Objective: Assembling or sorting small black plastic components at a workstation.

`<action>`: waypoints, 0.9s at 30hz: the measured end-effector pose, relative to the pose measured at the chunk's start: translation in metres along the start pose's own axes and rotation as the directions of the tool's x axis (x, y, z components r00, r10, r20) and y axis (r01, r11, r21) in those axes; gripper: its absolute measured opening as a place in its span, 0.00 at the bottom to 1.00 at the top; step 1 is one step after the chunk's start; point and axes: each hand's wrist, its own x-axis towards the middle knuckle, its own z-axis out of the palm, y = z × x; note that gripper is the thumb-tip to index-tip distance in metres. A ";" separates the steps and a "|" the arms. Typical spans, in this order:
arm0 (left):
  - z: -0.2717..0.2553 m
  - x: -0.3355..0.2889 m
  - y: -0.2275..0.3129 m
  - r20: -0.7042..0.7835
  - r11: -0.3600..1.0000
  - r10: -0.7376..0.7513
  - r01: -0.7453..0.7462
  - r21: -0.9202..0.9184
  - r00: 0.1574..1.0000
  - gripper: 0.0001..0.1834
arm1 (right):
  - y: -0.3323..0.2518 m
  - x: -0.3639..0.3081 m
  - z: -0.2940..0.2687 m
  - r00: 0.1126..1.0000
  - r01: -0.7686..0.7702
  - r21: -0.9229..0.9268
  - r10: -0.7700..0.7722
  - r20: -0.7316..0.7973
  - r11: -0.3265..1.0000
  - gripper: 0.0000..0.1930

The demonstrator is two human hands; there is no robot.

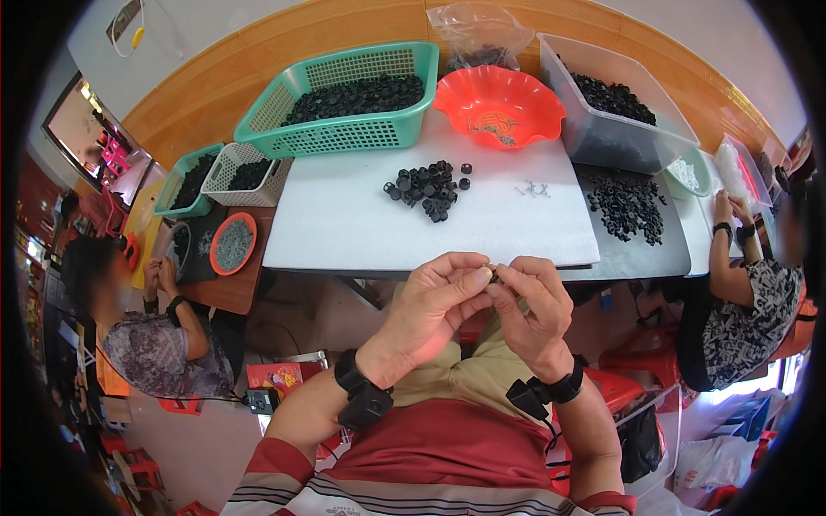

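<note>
My left hand (422, 314) and my right hand (535, 316) meet just off the near edge of the table, above my lap. Between their pinched fingertips is a small dark part (494, 277), mostly covered by the fingers, so its exact kind does not show. Beyond the hands, a loose pile of small black round caps (428, 191) lies on a white sheet (335, 224). To its right are a few small pale, thin pieces (532, 188). Farther right, many small black parts (626, 209) are spread on a dark mat (662, 245).
Along the back stand a green basket (344, 136) of black parts, a red wavy-rimmed bowl (465, 95) and a clear plastic bin (619, 142). Smaller baskets and an orange-rimmed dish (251, 258) sit at left. One person (163, 344) works at left, another (740, 301) at right.
</note>
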 end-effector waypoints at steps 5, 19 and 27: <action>0.001 0.001 -0.004 -0.010 0.999 -0.008 0.007 -0.034 1.000 0.09 | 0.004 -0.003 0.001 1.000 -0.004 0.004 0.004 -0.003 1.000 0.15; 0.002 0.007 0.007 -0.093 0.928 0.199 -0.157 0.338 0.976 0.11 | 0.016 -0.010 -0.002 0.990 -0.128 0.006 0.127 0.067 0.992 0.11; -0.076 0.044 0.091 0.138 -0.139 0.675 -0.059 0.989 0.725 0.13 | 0.022 -0.011 -0.009 0.977 -0.209 0.063 0.205 0.062 0.976 0.11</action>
